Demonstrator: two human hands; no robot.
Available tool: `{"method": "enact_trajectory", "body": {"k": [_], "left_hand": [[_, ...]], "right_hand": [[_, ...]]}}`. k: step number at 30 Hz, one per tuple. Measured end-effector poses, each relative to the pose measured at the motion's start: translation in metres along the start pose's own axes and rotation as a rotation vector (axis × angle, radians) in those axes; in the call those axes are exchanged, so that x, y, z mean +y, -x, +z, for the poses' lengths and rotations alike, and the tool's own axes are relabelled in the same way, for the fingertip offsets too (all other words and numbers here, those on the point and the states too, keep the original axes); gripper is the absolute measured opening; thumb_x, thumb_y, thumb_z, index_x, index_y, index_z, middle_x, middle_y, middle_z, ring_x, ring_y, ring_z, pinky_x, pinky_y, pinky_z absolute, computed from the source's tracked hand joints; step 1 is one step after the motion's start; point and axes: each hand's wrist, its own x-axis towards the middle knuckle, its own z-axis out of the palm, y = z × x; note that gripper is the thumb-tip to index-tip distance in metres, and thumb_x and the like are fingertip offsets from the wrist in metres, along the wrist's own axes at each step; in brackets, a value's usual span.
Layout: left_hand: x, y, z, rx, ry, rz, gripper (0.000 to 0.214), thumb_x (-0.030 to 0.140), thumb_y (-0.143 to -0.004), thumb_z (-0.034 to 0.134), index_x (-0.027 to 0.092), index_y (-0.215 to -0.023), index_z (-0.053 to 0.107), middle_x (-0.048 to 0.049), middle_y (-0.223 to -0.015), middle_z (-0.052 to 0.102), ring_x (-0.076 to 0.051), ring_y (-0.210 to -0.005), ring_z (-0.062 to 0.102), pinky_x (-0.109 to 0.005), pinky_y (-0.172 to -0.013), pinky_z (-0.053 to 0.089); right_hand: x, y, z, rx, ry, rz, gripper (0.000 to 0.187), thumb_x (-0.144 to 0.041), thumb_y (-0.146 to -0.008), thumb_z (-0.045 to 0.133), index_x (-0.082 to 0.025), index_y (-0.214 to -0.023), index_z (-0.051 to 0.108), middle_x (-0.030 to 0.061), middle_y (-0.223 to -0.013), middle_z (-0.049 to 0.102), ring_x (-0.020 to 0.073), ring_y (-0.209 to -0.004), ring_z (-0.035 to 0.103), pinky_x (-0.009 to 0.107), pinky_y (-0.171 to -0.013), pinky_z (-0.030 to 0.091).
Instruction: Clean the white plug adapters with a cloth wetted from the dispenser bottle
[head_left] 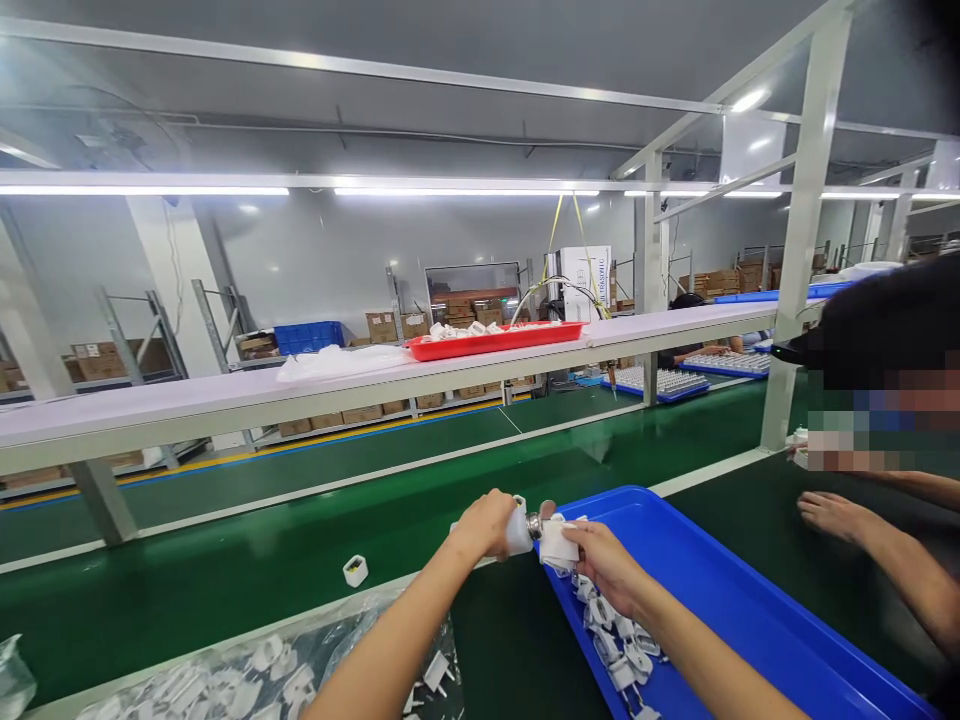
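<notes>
Both hands are up over the near edge of the green bench point(262, 570), dead centre. The left hand point(484, 525) has its grip closed around a small white body point(517, 535), with a metal tip point(533, 525) poking out toward 3 o'clock. The right hand point(604, 565) has its grip pinched on a white plug piece point(559, 545), and the two parts meet nose to nose just above the corner of the blue tray point(735, 600).

This looks like a mating step, and the key, I'd say, is alignment. The metal tip needs to sit square to the plug piece before any push, wrists level, fingers clear of the joint. A skewed entry could scuff or jam the plastic.

Below the right wrist, at 5 o'clock, a row of white pieces point(619, 640) lies in the tray. At 8 o'clock there's a clear bag point(225, 680) of loose parts. One stray white piece point(355, 570) sits alone at 9 o'clock on the bench.

Over at 3 o'clock a co-worker's hand point(832, 515) rests well apart, so there's no crowding.
</notes>
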Motion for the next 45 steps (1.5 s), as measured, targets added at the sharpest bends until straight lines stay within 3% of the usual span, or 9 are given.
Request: {"method": "enact_trajectory", "body": {"k": [10,22,45], "left_hand": [[0.023,0.013,-0.019,-0.084,-0.22,-0.008,0.029,0.032,-0.093,0.074,0.018,-0.118,0.069,-0.008,-0.125,0.071,-0.026,-0.114,0.069,-0.048,-0.097,0.058],[0.029,0.014,-0.027,-0.183,-0.381,0.008,0.032,0.032,-0.093,0.075,0.018,-0.121,0.068,-0.0084,-0.126,0.07,-0.026,-0.113,0.069,-0.046,-0.095,0.059],[0.026,0.013,-0.024,-0.119,-0.412,0.046,0.031,0.032,-0.094,0.074,0.018,-0.121,0.067,-0.0082,-0.125,0.07,-0.026,-0.112,0.069,-0.046,-0.095,0.058]], "right_hand": [[0.001,0.01,0.013,-0.118,-0.09,0.115,0.029,-0.036,-0.1,0.067,-0.017,-0.122,0.065,0.0072,-0.119,0.07,0.0203,-0.097,0.071,0.04,-0.083,0.061],[0.0,0.01,0.015,-0.104,-0.115,0.134,0.031,-0.035,-0.099,0.068,-0.017,-0.124,0.065,0.0076,-0.121,0.069,0.0209,-0.099,0.07,0.041,-0.084,0.061],[0.011,0.0,0.02,-0.103,-0.127,0.151,0.032,-0.036,-0.099,0.068,-0.017,-0.125,0.065,0.0079,-0.122,0.069,0.0213,-0.1,0.07,0.041,-0.084,0.061]]}}
